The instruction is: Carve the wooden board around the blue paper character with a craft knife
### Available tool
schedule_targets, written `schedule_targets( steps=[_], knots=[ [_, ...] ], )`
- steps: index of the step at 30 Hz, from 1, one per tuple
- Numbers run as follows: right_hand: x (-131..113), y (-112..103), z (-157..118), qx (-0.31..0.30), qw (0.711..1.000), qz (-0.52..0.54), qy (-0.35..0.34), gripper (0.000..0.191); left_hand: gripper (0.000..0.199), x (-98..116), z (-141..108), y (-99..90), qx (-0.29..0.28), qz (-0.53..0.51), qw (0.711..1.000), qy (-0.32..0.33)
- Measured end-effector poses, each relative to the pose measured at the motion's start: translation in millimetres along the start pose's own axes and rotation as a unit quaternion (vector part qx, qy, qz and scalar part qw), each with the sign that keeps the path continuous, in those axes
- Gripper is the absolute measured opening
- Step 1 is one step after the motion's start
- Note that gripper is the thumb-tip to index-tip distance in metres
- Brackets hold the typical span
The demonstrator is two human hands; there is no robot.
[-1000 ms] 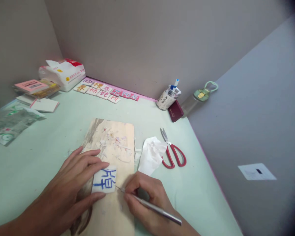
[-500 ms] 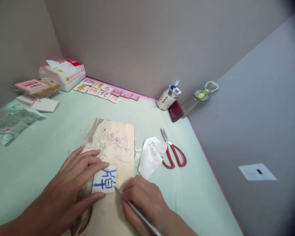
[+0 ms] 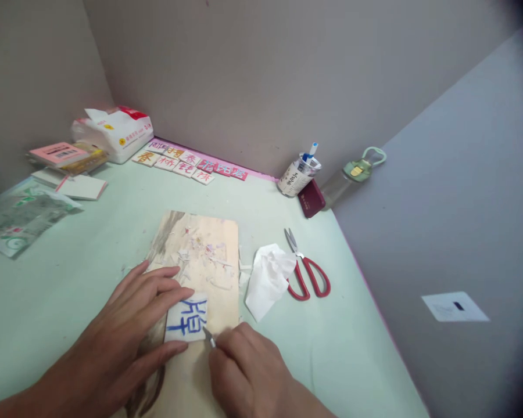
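Observation:
A small white square carving block [image 3: 186, 319] with a blue character drawn on it lies on a light wooden board [image 3: 226, 238]. My left hand [image 3: 131, 325] spreads over the board's left side, its index finger on the block's top edge and its thumb at the bottom, pinning it between them. My right hand [image 3: 253, 366] is closed around a craft knife [image 3: 209, 338], whose blade tip meets the block's right edge beside the blue strokes. The knife's handle is mostly hidden by the fingers. Pale shavings [image 3: 207, 249] are scattered across the board's upper part.
Right of the board lie a crumpled tissue [image 3: 268, 278] and red-handled scissors [image 3: 307, 267]. Several lettered blocks [image 3: 187, 168] line the back edge near a tissue pack [image 3: 117, 136]. A pen jar [image 3: 294, 179], a dark red booklet [image 3: 311, 200] and a bottle [image 3: 346, 180] stand back right.
My right hand has rolled over and dipped slightly, so the knife's handle is now largely covered. The blade stays at the block's right edge. My left hand holds its place.

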State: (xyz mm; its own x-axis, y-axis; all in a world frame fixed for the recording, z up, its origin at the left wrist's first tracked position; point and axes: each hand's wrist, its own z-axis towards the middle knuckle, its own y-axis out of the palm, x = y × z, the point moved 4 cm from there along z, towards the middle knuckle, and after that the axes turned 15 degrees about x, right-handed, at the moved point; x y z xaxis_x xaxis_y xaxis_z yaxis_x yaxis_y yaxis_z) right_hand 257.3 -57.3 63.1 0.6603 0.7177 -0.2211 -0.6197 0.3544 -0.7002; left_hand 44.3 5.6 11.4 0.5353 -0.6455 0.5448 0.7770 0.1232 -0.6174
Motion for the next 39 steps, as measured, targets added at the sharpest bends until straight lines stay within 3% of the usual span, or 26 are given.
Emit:
schedule_targets(
  steps=[9, 23, 39],
  knots=[
    [-8, -7, 11, -0.029, 0.996, -0.027, -0.075, 0.031, 0.05, -8, -4, -0.3, -0.026, 0.006, 0.999, 0.019],
    [-14, -4, 16, 0.001, 0.997, -0.073, -0.036, 0.035, 0.051, -5, -4, 1.6, -0.016, 0.034, 0.999, 0.026],
    [-13, -5, 12, 0.012, 0.995, -0.074, -0.06, 0.027, 0.046, -5, -6, 2.9, 0.001, 0.02, 0.999, 0.035]
  ],
)
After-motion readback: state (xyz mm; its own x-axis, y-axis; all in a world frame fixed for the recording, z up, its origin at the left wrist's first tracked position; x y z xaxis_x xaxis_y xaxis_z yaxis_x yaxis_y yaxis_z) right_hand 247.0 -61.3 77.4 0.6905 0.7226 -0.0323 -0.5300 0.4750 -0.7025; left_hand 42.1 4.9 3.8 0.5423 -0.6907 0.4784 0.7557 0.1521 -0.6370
